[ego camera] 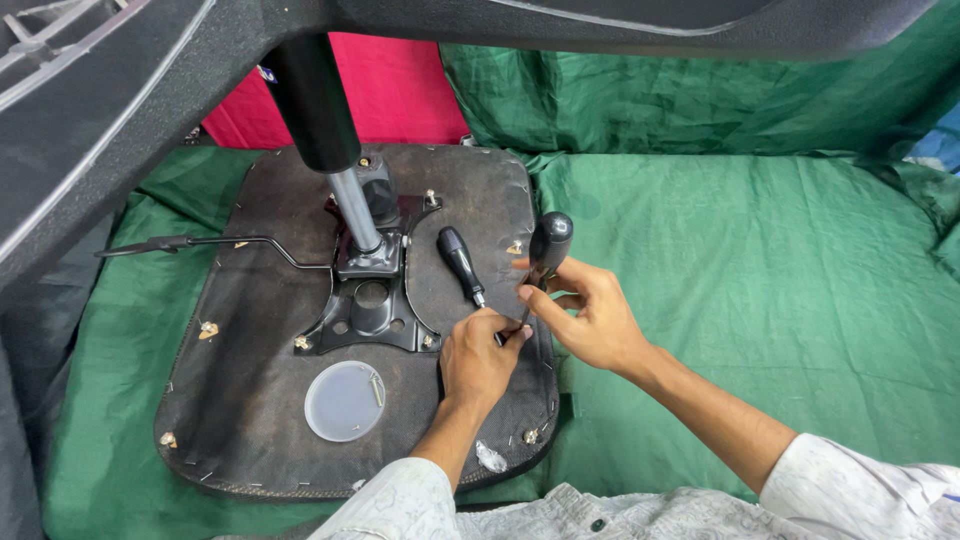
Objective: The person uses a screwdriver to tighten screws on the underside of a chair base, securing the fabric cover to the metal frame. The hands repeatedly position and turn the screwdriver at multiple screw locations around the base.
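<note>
An upturned office chair seat (270, 400) lies on green cloth, its black underside up, with a black metal mechanism plate (370, 305) and a gas cylinder (345, 190) bolted in the middle. My right hand (590, 315) grips a black-handled screwdriver (548, 245), held upright with its tip down near the seat's right edge. My left hand (482, 355) pinches at that tip, fingers closed against the seat; what it pinches is hidden. A second black-handled screwdriver (460, 262) lies on the seat just left of my hands.
A round translucent lid (345, 402) holding a few screws rests on the seat's near part. A thin lever (200, 243) sticks out left from the mechanism. Black chair base parts (90, 130) loom overhead at left and top. Green cloth (760, 290) covers the surface; red fabric (400, 85) behind.
</note>
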